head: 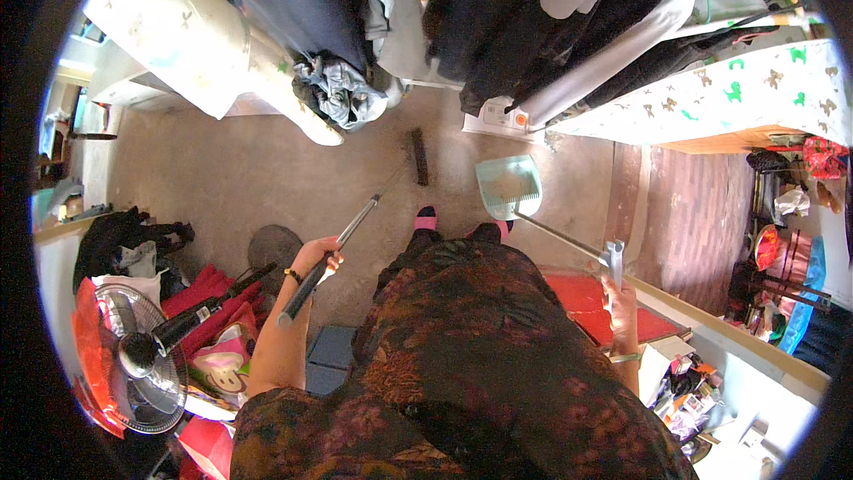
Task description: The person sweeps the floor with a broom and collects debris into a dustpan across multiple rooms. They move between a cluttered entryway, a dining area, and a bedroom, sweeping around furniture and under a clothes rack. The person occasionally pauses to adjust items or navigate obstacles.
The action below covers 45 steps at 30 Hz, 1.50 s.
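Note:
My left hand [320, 259] grips the dark handle of a broom [360, 219]. The pole slants away from me and ends in a narrow dark brush head [418, 157] resting on the concrete floor [200, 167]. My right hand [620, 303] is closed around the grey upper end of a long-handled dustpan [558, 237]. Its pale green pan [510, 180], with a row of comb teeth, is down on the floor by my right foot, to the right of the brush head. Whether any dirt lies in the pan is hard to tell.
Hanging clothes [500, 20] and patterned cloth covers [740, 90] crowd the far side. A standing fan [140, 360] lies tilted at left near a dark round object [274, 247]. Behind the dustpan handle is a red panel [580, 307]. A raised threshold [626, 193] borders the wood-look floor at right.

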{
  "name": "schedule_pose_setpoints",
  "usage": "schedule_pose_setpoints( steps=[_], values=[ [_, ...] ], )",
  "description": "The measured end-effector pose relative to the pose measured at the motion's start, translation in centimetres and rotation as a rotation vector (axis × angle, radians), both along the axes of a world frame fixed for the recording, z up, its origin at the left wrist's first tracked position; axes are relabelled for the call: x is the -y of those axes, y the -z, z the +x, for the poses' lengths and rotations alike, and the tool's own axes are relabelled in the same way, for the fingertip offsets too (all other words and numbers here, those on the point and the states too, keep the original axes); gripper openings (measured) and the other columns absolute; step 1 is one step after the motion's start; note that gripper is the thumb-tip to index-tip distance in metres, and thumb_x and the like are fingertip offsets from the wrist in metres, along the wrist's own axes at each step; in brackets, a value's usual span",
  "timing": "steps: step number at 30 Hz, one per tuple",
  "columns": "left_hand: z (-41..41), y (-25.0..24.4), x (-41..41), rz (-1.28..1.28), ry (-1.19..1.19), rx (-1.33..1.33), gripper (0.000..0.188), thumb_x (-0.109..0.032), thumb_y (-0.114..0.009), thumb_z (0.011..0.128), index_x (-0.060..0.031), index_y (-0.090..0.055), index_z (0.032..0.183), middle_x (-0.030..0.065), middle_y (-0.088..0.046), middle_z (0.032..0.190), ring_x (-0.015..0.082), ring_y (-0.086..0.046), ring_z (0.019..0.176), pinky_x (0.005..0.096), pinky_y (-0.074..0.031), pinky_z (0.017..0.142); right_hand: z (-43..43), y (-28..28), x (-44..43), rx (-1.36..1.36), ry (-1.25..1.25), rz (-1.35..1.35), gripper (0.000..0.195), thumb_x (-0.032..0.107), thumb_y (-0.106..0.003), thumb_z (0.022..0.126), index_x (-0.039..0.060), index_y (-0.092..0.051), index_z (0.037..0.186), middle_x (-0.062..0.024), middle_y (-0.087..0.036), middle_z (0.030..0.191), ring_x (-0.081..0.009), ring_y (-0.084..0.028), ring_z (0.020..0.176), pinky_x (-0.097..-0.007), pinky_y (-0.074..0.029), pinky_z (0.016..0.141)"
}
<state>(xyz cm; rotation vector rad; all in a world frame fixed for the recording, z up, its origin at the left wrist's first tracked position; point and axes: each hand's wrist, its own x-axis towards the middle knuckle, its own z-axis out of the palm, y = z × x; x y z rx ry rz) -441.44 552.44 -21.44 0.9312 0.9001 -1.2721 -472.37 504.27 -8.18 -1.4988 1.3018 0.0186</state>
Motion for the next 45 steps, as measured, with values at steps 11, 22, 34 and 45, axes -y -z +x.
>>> schedule_pose_setpoints(
  steps=[11,22,34,45],
  values=[
    [0.0,-1.1,3.2,-0.145,0.093,-0.016,0.011,-0.009,-0.045,0.087,-0.0069,-0.04,0.096,0.0093,-0.046,0.062,0.0083,-0.039,0.043,0.0195,-0.031,0.034,0.8,0.3,-2.1,-0.003,-0.014,0.008,0.028,0.027,-0.063,0.08,0.0101,-0.049,0.062,0.0064,-0.041,0.053,-0.0038,-0.036,0.044,-0.0209,-0.029,0.04],
    [-0.9,-1.2,2.9,-0.144,0.152,0.061,0.006,-0.013,-0.049,0.085,-0.0105,-0.044,0.086,0.0054,-0.045,0.059,0.0071,-0.039,0.041,0.0161,-0.03,0.031,0.2,0.3,-2.5,-0.027,-0.018,0.04,0.026,0.026,-0.063,0.079,0.0085,-0.053,0.063,0.0048,-0.044,0.053,-0.0045,-0.04,0.045,-0.0207,-0.03,0.041],
    [-1.6,4.9,1.8,-0.191,-0.112,-0.018,0.009,-0.013,-0.044,0.087,-0.0092,-0.036,0.084,0.007,-0.044,0.06,0.0091,-0.041,0.039,0.0213,-0.037,0.03,1.3,-0.8,-2.2,-0.032,-0.046,0.007,0.024,0.025,-0.065,0.078,0.0085,-0.053,0.064,0.0062,-0.043,0.056,-0.0036,-0.039,0.048,-0.0208,-0.03,0.044],
    [-3.1,-1.7,3.3,-0.251,-0.032,0.152,0.011,-0.009,-0.043,0.087,-0.0065,-0.037,0.096,0.0049,-0.041,0.057,0.0098,-0.038,0.04,0.0228,-0.035,0.032,1.6,0.0,-2.6,-0.069,-0.057,0.031,0.024,0.027,-0.067,0.076,0.0074,-0.056,0.066,0.0073,-0.041,0.055,-0.003,-0.037,0.048,-0.0212,-0.029,0.042]
  ],
)
